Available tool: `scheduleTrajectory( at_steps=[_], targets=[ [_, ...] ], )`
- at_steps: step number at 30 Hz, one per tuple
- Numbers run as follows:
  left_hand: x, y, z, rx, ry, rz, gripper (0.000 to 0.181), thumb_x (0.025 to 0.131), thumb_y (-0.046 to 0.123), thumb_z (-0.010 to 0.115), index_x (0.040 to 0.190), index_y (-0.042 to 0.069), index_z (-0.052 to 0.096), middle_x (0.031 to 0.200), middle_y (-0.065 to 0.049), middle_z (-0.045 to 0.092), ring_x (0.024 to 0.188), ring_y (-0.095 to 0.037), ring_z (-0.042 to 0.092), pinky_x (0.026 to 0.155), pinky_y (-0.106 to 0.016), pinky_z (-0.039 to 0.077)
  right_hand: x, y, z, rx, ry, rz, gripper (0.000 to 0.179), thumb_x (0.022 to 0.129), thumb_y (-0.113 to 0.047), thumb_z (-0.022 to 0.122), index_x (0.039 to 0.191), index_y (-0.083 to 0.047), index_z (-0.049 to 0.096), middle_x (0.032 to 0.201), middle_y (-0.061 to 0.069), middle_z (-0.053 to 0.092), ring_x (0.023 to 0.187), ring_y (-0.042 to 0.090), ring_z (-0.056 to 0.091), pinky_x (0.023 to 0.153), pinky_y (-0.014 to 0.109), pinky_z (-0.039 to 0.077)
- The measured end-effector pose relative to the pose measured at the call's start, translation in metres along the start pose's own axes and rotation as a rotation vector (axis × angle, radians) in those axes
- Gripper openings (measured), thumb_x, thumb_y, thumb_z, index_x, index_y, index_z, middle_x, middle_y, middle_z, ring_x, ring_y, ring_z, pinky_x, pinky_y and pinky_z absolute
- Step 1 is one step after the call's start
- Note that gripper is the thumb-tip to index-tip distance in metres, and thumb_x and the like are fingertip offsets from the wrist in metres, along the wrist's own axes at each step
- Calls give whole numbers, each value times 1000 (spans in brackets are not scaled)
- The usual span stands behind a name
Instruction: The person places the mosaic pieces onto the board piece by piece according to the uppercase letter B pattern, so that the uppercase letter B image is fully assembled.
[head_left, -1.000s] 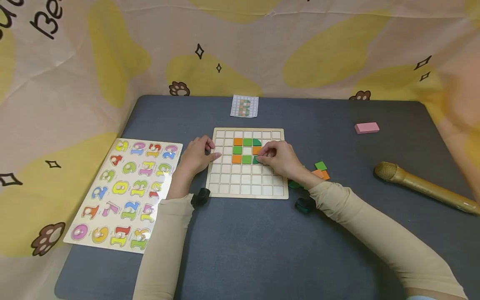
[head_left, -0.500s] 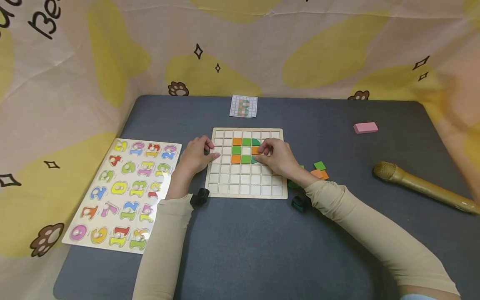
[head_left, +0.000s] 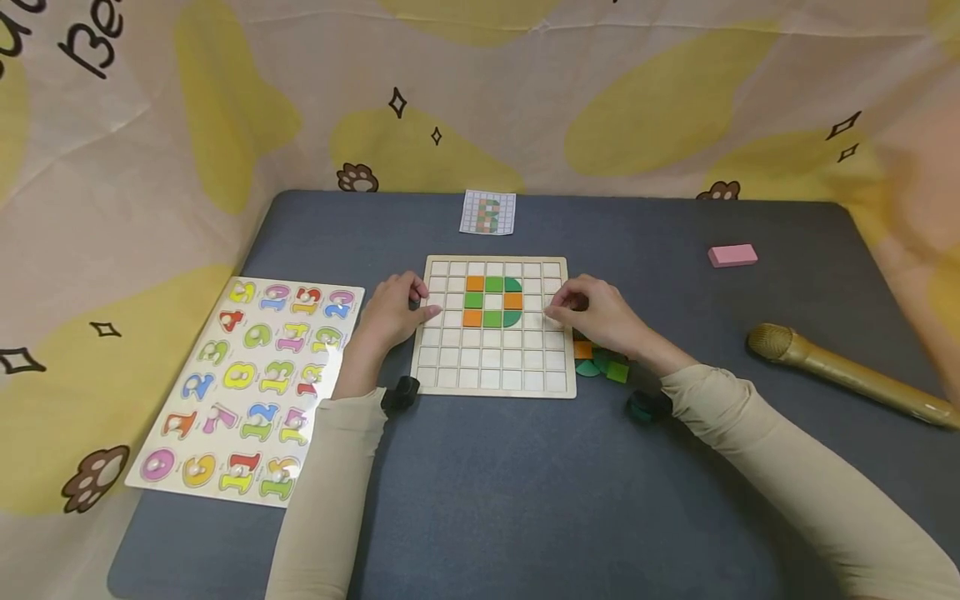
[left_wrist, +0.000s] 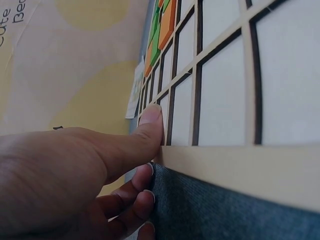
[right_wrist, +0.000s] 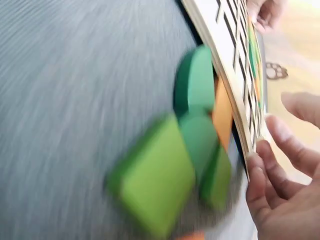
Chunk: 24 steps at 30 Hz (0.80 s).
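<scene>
A wooden grid board [head_left: 491, 358] lies mid-table, with orange squares, green squares and two dark-green rounded tiles forming a ring around one bare cell. At its left edge my left hand [head_left: 388, 315] holds the board, thumb [left_wrist: 150, 120] on the rim and fingers curled beside it. Over the board's right edge hovers my right hand [head_left: 596, 317], fingers loosely bent and nothing between them. Loose tiles [head_left: 617, 372] lie below that hand, against the board's right side; the right wrist view shows a light-green square [right_wrist: 155, 175] and dark-green rounded tiles [right_wrist: 200, 80] among them.
A small card [head_left: 487, 212] with a coloured grid pattern lies behind the board. On the left is a number puzzle board [head_left: 247, 400], partly under the left sleeve. A pink block [head_left: 733, 256] and a gold microphone [head_left: 847, 375] are on the right.
My right hand has let go of a dark-green rounded tile in the ring's lower right cell and moved right, to the board's edge. My left hand has stayed put.
</scene>
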<state>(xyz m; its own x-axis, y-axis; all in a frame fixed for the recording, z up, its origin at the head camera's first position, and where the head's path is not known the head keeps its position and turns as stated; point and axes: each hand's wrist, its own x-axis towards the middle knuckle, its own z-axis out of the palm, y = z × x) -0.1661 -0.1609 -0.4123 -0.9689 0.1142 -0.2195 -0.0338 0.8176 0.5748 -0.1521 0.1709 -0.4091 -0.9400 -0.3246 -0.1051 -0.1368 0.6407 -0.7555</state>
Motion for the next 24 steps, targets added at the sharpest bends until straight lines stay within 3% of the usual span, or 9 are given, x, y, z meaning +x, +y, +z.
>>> scheduleTrajectory(
  at_steps=[8, 15, 24],
  targets=[
    [1, 1, 1, 3, -5, -4, 32, 102, 29, 74, 117, 8, 55, 118, -14, 53, 113, -33, 47, 96, -50, 40, -20, 19, -33, -57, -138, 16, 20, 105, -22, 70, 117, -8, 75, 109, 10, 70, 96, 24, 63, 85, 35, 49],
    [-1, 1, -1, 15, -12, -10, 32, 102, 30, 73, 117, 7, 55, 118, -14, 52, 112, -33, 47, 96, -50, 40, -31, 32, -47, -74, -231, -20, 26, 100, -13, 74, 125, -4, 74, 104, 8, 69, 92, 22, 59, 75, 26, 48],
    [0, 2, 0, 18, -6, -3, 32, 102, 30, 73, 117, 7, 55, 117, -15, 53, 112, -34, 48, 97, -51, 40, -41, 34, -40, -90, -201, -63, 31, 91, -19, 86, 118, -8, 76, 105, 8, 65, 94, 21, 57, 80, 28, 47]
  ],
)
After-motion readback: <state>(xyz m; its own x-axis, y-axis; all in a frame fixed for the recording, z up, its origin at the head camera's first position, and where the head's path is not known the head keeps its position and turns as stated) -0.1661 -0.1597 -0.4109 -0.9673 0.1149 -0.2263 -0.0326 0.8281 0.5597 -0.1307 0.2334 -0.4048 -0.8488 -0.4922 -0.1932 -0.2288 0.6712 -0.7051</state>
